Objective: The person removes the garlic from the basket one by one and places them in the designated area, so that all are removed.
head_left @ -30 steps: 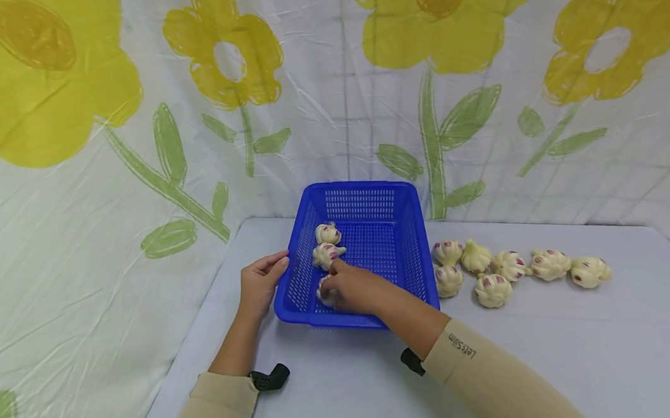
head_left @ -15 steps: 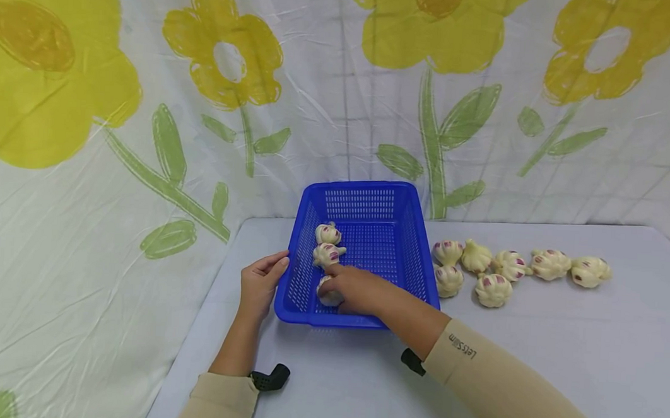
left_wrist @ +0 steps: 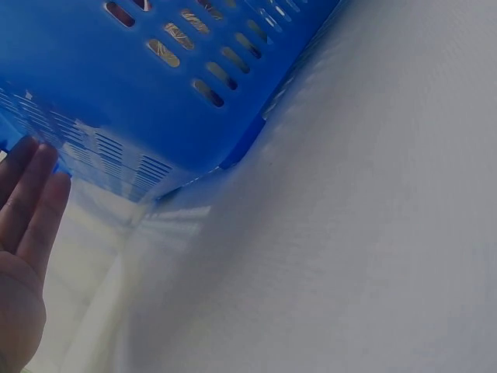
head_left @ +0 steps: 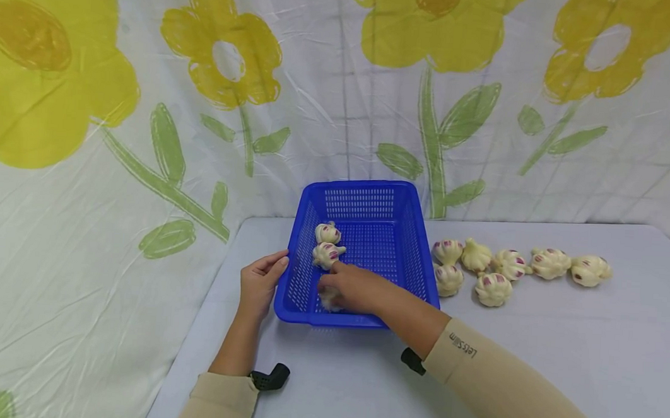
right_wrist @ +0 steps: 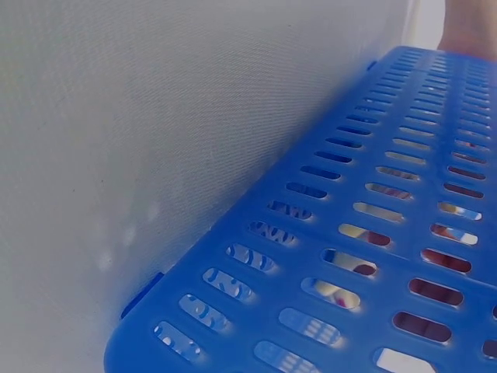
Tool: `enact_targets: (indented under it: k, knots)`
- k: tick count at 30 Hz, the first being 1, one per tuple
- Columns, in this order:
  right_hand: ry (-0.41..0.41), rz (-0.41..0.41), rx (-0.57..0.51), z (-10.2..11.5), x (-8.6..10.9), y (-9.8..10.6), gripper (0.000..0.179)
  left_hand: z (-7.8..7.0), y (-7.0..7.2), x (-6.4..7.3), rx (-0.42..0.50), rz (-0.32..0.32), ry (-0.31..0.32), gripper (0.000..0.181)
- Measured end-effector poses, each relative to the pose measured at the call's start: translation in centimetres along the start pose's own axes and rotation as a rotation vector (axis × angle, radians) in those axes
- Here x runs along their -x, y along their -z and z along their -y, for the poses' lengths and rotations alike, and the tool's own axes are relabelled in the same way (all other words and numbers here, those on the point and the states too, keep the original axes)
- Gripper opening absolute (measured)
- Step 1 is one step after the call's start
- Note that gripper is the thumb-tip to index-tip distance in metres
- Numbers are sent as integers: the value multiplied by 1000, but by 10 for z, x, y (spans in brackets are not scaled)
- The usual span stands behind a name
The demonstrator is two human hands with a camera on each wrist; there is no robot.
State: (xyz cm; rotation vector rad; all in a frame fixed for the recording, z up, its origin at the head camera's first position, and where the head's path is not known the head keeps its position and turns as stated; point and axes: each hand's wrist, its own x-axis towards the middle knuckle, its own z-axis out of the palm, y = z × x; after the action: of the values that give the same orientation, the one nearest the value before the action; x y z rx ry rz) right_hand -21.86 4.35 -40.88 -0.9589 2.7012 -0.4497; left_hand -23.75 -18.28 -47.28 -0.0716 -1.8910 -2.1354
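Note:
In the head view a blue perforated basket (head_left: 357, 320) stands on the white table. My right hand (head_left: 359, 290) reaches inside and holds a garlic bulb (head_left: 331, 302) near its front left corner, fingers partly covering it. Farther back along the left wall lie two more garlic bulbs, one (head_left: 327, 255) just beyond my fingers and another (head_left: 328, 233) behind it. Against the basket's left rim rests my left hand (head_left: 259, 284); the left wrist view has its straight fingers (left_wrist: 35, 206) touching the outer wall. Through the basket slots, the right wrist view gives only glimpses of the contents.
Right of the basket lies a loose group of several garlic bulbs, including one (head_left: 448, 280) close against its right wall and one (head_left: 590, 271) at the far right. A flower-printed white curtain (head_left: 315, 145) hangs behind the table (head_left: 560, 360).
Within my right fingers the garlic bulb has turned and shifted slightly; it is now more covered. My left hand, the basket and the other bulbs stay put.

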Motion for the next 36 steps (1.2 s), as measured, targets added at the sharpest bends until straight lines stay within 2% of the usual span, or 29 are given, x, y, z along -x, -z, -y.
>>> enact_targets:
  k: [9,20,28,31,36]
  knots:
    - [-87,23,13,3,-4,1,58,-1,2,1,-28,-6,0,34]
    - [-111,28,82,1,-4,1,52,-2,3,2,-24,-14,8,32]
    - [-118,38,37,1,-3,4,45,-5,3,1,-23,4,-8,34]
    - [-128,36,19,-1,0,5,47,-5,2,1,-18,6,-14,34]
    - [-170,-29,-78,-9,7,11,58,-6,0,2,-1,19,-15,34]
